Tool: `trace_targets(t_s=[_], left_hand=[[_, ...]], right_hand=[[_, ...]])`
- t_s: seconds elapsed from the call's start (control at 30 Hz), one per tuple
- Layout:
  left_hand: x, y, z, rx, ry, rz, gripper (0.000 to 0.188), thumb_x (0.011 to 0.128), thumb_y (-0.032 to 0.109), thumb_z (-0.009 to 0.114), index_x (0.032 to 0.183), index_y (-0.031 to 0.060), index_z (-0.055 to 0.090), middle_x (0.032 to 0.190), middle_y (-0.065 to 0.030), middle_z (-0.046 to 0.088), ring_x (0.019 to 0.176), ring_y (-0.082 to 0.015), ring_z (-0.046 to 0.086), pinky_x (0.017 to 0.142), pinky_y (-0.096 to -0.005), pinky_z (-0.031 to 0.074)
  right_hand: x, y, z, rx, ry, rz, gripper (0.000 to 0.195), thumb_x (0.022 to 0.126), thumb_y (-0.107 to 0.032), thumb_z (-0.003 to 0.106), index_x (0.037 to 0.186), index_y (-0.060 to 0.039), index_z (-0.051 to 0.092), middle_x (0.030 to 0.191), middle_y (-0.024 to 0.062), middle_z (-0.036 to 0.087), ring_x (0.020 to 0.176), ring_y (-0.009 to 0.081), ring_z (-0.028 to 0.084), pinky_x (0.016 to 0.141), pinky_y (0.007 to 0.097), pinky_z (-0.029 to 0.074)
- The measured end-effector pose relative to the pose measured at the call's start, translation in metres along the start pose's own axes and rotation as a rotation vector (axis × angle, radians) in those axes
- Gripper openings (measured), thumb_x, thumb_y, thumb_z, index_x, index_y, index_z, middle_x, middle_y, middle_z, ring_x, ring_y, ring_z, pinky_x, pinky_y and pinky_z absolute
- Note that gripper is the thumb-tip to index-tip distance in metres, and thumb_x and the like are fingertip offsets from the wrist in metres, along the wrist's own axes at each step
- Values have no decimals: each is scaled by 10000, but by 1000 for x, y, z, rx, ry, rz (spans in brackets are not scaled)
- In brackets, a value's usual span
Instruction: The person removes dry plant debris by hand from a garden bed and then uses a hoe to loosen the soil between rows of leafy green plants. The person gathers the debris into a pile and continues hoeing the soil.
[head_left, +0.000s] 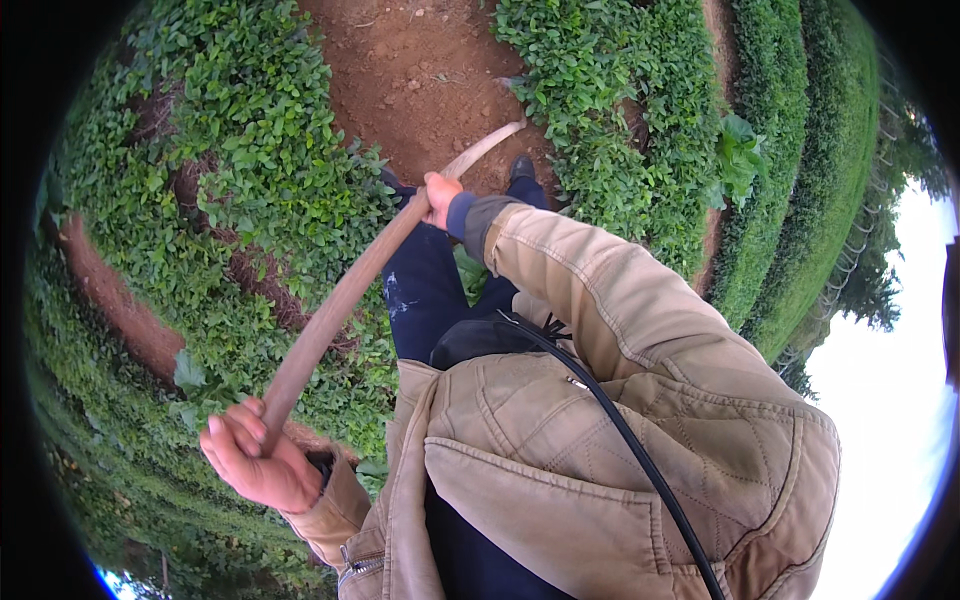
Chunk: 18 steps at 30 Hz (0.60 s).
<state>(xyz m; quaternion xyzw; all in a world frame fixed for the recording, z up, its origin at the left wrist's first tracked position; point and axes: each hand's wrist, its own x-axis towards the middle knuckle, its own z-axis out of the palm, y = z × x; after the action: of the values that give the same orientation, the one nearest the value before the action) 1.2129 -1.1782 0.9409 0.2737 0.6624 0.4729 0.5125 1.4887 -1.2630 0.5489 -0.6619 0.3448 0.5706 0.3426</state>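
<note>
A long, curved wooden tool handle (345, 300) slants across the view, from near my body at lower left up to the soil path. My right hand (442, 199) grips it partway along, above my legs. At the near end, my left hand (259, 457) has its fingers curled loosely around the butt. The handle's thin far end reaches the edge of the right-hand bushes. A small greyish patch (508, 81) shows there, but whether it is the tool's head I cannot tell.
Reddish-brown bare soil (420, 82) runs between leafy green bush rows, left (262, 97) and right (600, 97). My dark shoe (522, 166) stands on it near the right row. A broad-leaved plant (739, 154) grows farther right. A black strap (637, 442) crosses my jacket.
</note>
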Motion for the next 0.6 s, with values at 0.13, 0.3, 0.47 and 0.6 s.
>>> trace_targets(t_s=[0.13,0.3,0.47,0.6], left_hand=[[-22,33,-47,22,19,-13,414,1082,172,533,704,181,365,591,49,316,580,-101,394,787,-376,487],[-11,120,-109,32,190,37,490,1105,210,488,659,200,285,596,43,289,585,-115,313,777,-331,438],[29,90,-90,7,71,28,472,1122,222,462,675,175,320,612,41,282,604,-120,315,729,-351,382],[23,106,-83,-21,-21,66,459,1123,205,470,683,183,341,609,37,292,613,-121,335,743,-358,395]], right_hand=[[-35,53,-5,-7,-25,68,349,1027,-324,524,1250,-56,511,1056,151,641,928,304,702,727,526,622],[-129,112,31,-101,-184,283,382,1083,-379,512,1283,-57,466,1144,130,628,955,295,701,753,484,631],[-78,117,29,68,-196,243,359,1078,-364,520,1236,-44,480,1143,147,632,981,306,695,817,521,615],[-112,89,14,48,-204,256,401,1096,-384,487,1240,-10,470,1124,138,626,969,295,697,837,496,619]])
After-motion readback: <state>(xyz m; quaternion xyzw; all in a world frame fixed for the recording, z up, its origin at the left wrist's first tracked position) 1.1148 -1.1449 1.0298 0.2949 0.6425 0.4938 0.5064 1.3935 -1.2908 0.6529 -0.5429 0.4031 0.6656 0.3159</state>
